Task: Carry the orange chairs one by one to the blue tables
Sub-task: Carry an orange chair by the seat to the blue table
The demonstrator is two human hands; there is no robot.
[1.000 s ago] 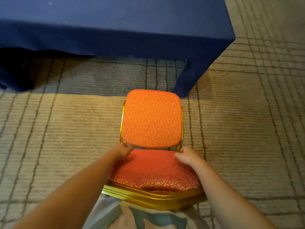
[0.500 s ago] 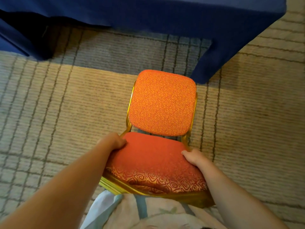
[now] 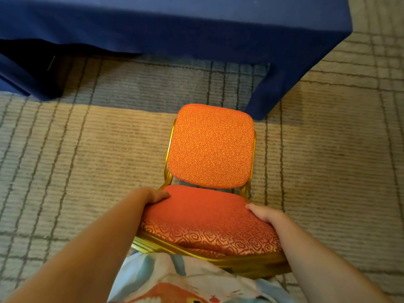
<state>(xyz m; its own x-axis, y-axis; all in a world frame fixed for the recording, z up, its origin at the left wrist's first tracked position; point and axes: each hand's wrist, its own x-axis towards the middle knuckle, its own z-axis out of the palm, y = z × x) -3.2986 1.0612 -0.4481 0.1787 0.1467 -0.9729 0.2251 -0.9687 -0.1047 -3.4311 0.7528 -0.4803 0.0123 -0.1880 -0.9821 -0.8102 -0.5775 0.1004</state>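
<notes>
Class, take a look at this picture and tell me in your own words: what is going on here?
A person grips an orange chair by its seat, left hand on the left edge, right hand on the right. Its backrest points toward the blue table just ahead, over striped carpet. The legs are hidden, so whether it is lifted cannot be told.

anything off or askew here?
Nothing spilled or damaged. One oddity: the orange chair, gripped at its seat sides by left hand and right hand, has its backrest toward the blue table, so it faces away.
</notes>
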